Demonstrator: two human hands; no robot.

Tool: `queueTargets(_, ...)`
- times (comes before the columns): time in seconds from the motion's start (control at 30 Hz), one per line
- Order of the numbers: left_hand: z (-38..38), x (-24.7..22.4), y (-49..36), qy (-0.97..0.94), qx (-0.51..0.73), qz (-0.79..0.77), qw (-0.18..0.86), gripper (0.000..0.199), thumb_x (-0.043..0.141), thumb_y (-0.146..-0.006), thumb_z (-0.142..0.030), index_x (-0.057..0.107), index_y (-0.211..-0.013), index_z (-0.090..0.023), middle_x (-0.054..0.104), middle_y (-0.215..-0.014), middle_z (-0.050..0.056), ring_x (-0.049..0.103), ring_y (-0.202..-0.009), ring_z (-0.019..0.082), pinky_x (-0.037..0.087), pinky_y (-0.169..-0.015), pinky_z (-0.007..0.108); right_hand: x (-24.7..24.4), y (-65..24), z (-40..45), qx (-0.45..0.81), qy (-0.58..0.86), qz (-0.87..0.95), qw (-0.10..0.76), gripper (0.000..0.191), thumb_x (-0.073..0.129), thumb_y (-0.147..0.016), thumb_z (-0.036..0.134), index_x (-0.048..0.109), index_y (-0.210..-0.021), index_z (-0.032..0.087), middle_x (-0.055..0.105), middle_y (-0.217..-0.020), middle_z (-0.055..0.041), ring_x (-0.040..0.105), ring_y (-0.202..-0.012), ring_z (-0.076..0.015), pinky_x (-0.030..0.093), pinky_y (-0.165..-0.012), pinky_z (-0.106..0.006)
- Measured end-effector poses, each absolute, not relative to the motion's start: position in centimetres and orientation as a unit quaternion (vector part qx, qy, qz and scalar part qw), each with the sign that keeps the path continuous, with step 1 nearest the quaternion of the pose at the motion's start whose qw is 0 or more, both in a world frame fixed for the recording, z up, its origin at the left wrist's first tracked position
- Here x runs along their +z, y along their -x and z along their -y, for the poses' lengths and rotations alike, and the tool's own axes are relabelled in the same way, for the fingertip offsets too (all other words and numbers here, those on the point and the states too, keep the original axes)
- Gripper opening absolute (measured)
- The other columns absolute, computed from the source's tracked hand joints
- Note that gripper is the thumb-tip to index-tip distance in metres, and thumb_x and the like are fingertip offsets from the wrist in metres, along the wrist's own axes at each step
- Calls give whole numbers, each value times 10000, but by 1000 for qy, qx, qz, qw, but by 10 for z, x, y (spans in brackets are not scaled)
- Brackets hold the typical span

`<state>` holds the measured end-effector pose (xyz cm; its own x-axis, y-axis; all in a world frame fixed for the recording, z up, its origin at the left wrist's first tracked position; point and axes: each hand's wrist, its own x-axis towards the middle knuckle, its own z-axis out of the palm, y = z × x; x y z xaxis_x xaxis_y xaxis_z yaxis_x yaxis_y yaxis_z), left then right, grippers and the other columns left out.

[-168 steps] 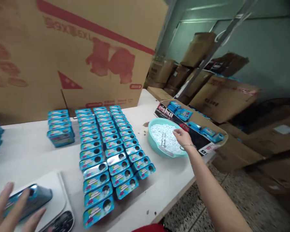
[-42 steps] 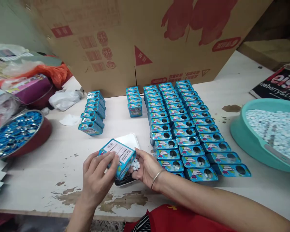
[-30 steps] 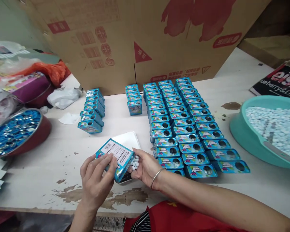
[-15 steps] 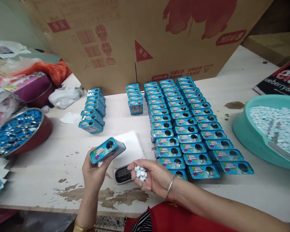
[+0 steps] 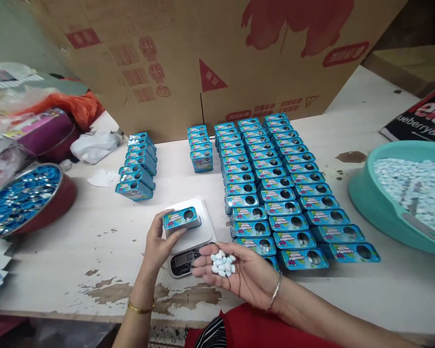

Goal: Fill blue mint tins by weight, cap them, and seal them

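Note:
My left hand [image 5: 159,244] grips a blue tin [image 5: 181,219] by its sides, over the white plate of a small scale [image 5: 203,217]. The tin has a round opening in its printed top; whether it rests on the plate I cannot tell. My right hand [image 5: 242,275] lies palm up beside the scale's dark display, with its fingers spread and a small pile of pale candies [image 5: 223,264] on it. Right of the scale stand long rows of blue tins [image 5: 288,222]. Farther back are a short row of tins [image 5: 202,161] and another at the left [image 5: 135,188].
A teal basin [image 5: 369,193] of pale candies is at the right, near a dark printed package [image 5: 420,116]. At the left stands a red bowl [image 5: 67,198] of blue and silver pieces, with plastic bags behind. A large cardboard box [image 5: 174,72] closes off the back.
My left hand has moved right with the tin, which is now over the scale plate. My right hand has shifted slightly right and its fingers have opened out flatter under the candies.

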<state>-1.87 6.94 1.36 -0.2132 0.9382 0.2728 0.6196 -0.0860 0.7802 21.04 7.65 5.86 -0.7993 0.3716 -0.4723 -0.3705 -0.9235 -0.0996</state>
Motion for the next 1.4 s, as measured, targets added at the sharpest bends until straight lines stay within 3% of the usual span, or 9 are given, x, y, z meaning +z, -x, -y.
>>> queueTargets(0.07,-59,30,16,-626,427,-645,98,503,717,-753,-300,515,-1205,-212,602,-1164,84,562,-1080,224,472,-893,365,60,-211,-78,946,251,-16,205,327,593,-820,278,640,-1012,17,703,-1016,-186,679,-980,-259,547,-812,-275)
queueTargets(0.17,-36,62,-7,-675,414,-611,7,435,691,-776,-195,538,-1183,-210,631,-1020,56,584,-902,168,496,-771,299,64,-214,-80,938,261,-36,223,298,564,-840,238,646,-1025,19,685,-1092,-188,653,-1044,-258,537,-872,-302)
queueTargets(0.47,-23,76,-119,-774,310,-525,174,257,458,-903,-140,544,-1142,-98,580,-1047,134,575,-974,187,547,-839,326,75,-247,-77,897,331,-21,292,237,558,-858,215,704,-1011,108,708,-1067,-114,655,-1032,-174,546,-836,-222)
queueTargets(0.67,-37,73,-130,-805,268,-514,127,176,418,-919,-160,585,-921,-104,589,-910,109,578,-892,186,560,-784,339,70,-257,-74,874,351,-23,334,195,568,-834,193,733,-928,148,725,-1001,-86,678,-959,-161,561,-801,-227)
queueTargets(0.83,-41,67,-128,-814,277,-500,108,182,404,-916,-148,578,-881,-109,581,-848,87,559,-813,170,553,-754,322,69,-254,-75,873,341,-37,348,180,574,-814,170,736,-886,139,730,-942,-87,689,-894,-159,564,-817,-252)
queueTargets(1.07,-49,81,-112,-760,386,-489,184,89,479,-899,-132,558,-935,-149,594,-870,61,577,-815,139,529,-705,265,74,-242,-84,874,323,-79,354,176,546,-831,127,717,-865,108,721,-789,-44,678,-706,-91,564,-700,-166)
queueTargets(1.13,-54,86,-103,-745,417,-490,174,95,503,-892,-124,556,-959,-165,607,-873,50,583,-827,132,520,-706,257,75,-238,-86,875,316,-82,357,171,546,-834,132,712,-851,96,722,-788,-50,685,-721,-104,572,-742,-199)
queueTargets(1.27,-69,87,-73,-700,446,-554,64,97,558,-866,-121,568,-944,-179,618,-848,32,572,-788,123,497,-697,257,75,-236,-87,880,311,-77,349,159,586,-812,166,706,-840,66,724,-952,-145,671,-995,-230,533,-924,-345)
queueTargets(1.4,-81,77,-43,-674,418,-609,6,44,568,-871,-166,572,-913,-180,599,-805,15,552,-741,115,467,-671,249,72,-240,-87,883,304,-65,351,159,612,-795,179,699,-867,67,713,-1012,-161,634,-1081,-263,496,-980,-364)
